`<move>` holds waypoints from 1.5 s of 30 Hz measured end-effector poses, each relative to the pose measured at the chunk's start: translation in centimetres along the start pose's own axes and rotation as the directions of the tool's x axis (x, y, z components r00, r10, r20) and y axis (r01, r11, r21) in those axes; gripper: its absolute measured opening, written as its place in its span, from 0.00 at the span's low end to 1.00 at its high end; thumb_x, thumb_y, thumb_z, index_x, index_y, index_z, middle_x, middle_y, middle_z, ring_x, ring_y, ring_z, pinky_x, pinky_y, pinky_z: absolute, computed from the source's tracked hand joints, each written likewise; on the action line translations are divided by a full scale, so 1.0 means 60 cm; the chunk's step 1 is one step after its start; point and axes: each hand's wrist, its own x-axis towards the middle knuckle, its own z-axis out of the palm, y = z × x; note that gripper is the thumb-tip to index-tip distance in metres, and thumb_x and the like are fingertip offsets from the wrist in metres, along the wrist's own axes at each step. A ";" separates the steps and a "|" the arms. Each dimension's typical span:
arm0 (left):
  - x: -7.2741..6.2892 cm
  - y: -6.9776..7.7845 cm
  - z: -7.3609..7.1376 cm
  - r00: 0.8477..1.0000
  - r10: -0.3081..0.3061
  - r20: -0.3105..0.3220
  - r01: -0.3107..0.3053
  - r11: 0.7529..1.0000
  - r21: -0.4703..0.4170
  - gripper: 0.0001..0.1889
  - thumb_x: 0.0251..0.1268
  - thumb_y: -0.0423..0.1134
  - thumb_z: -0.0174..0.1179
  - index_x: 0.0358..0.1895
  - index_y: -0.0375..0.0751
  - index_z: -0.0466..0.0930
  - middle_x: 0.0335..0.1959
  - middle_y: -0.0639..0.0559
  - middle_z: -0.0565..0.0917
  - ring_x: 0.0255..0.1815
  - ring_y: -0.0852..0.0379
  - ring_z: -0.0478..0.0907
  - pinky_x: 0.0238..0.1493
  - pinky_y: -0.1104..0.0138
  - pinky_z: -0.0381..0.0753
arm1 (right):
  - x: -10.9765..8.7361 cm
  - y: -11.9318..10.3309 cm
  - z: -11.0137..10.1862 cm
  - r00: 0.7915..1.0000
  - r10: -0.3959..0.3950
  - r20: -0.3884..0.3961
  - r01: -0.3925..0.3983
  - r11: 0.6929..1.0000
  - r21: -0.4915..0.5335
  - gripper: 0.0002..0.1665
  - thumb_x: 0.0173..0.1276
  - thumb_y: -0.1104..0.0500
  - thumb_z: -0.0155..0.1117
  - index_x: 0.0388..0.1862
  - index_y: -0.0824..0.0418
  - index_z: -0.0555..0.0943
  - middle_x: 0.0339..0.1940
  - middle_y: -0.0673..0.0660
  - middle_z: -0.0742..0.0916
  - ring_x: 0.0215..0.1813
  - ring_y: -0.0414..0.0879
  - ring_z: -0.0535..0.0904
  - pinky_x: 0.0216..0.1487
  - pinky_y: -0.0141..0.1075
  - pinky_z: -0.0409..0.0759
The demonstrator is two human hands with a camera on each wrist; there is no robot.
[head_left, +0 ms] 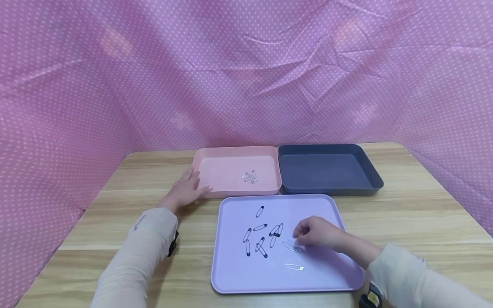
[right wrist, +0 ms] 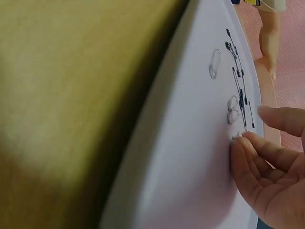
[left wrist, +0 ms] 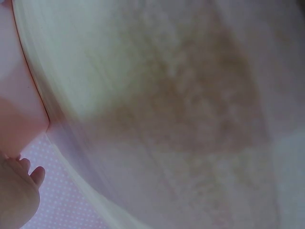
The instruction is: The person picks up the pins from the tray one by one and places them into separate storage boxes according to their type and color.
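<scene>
My right hand [head_left: 319, 233] is low over the lilac tray [head_left: 239, 278]. Its fingertips come together at a silver safety pin [right wrist: 238, 134], largely hidden by the fingers. Right by them lie a few more silver safety pins [head_left: 290, 245], and a single silver safety pin [head_left: 294, 267] lies nearer the front. Several black safety pins [head_left: 259, 226] are scattered across the tray's middle and left. My left hand [head_left: 186, 188], fingers spread, rests at the front left corner of the pink tray [head_left: 235, 151]. Its thumb reaches the front rim.
A small pile of silver safety pins [head_left: 249, 176] lies in the pink tray. Beside it on the right stands a dark blue tray [head_left: 327, 171]. Both stand behind the lilac tray on a wooden table [head_left: 416, 214]. A dotted pink curtain [head_left: 246, 85] hangs behind.
</scene>
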 end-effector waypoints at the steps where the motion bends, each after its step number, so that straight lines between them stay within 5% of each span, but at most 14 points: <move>1: 0.000 0.000 0.000 1.000 0.000 0.000 0.000 1.000 0.004 0.46 0.54 0.67 0.40 0.65 0.33 0.45 0.67 0.39 0.34 0.65 0.42 0.32 0.59 0.45 0.40 | -0.001 0.000 0.001 1.000 -0.006 0.006 0.006 1.000 0.001 0.07 0.46 0.67 0.64 0.26 0.67 0.78 0.18 0.50 0.78 0.22 0.40 0.70 0.24 0.31 0.71; 6: 0.000 -0.003 0.001 1.000 0.003 -0.004 -0.003 1.000 0.014 0.47 0.54 0.67 0.39 0.65 0.31 0.44 0.66 0.37 0.35 0.65 0.42 0.33 0.59 0.45 0.39 | -0.005 -0.001 0.004 0.999 -0.041 0.021 0.041 0.999 -0.023 0.07 0.43 0.70 0.65 0.24 0.67 0.77 0.16 0.50 0.77 0.21 0.40 0.70 0.22 0.29 0.70; 14: 0.002 -0.007 0.002 1.000 -0.004 0.001 0.004 1.000 0.008 0.48 0.53 0.69 0.39 0.65 0.32 0.43 0.66 0.37 0.34 0.65 0.41 0.32 0.58 0.44 0.38 | -0.003 0.004 0.014 0.993 -0.113 -0.019 0.107 0.974 -0.199 0.08 0.40 0.72 0.64 0.20 0.63 0.75 0.16 0.47 0.75 0.22 0.39 0.68 0.24 0.28 0.68; 30: 0.001 -0.002 0.000 1.000 -0.024 0.009 0.024 1.000 -0.014 0.46 0.54 0.67 0.40 0.66 0.34 0.42 0.67 0.39 0.33 0.65 0.41 0.32 0.58 0.43 0.39 | 0.001 0.002 0.018 0.991 -0.111 -0.078 0.083 0.949 -0.303 0.09 0.45 0.70 0.61 0.16 0.59 0.73 0.15 0.46 0.73 0.23 0.39 0.67 0.26 0.30 0.66; 38: 0.001 -0.002 0.004 1.000 -0.017 0.012 0.017 1.000 -0.022 0.47 0.53 0.67 0.41 0.66 0.33 0.42 0.66 0.38 0.32 0.65 0.41 0.32 0.58 0.43 0.39 | 0.001 0.005 0.012 0.993 -0.105 -0.046 0.088 0.957 -0.276 0.08 0.46 0.69 0.58 0.16 0.59 0.74 0.14 0.46 0.73 0.22 0.39 0.67 0.24 0.30 0.66; 45: 0.003 -0.001 0.006 1.000 -0.007 0.001 0.007 1.000 -0.005 0.48 0.53 0.69 0.39 0.65 0.32 0.43 0.66 0.37 0.33 0.65 0.40 0.33 0.58 0.43 0.40 | 0.003 0.007 -0.001 0.998 -0.068 -0.016 0.065 0.989 -0.130 0.05 0.47 0.70 0.56 0.18 0.62 0.74 0.15 0.49 0.75 0.20 0.40 0.70 0.20 0.31 0.72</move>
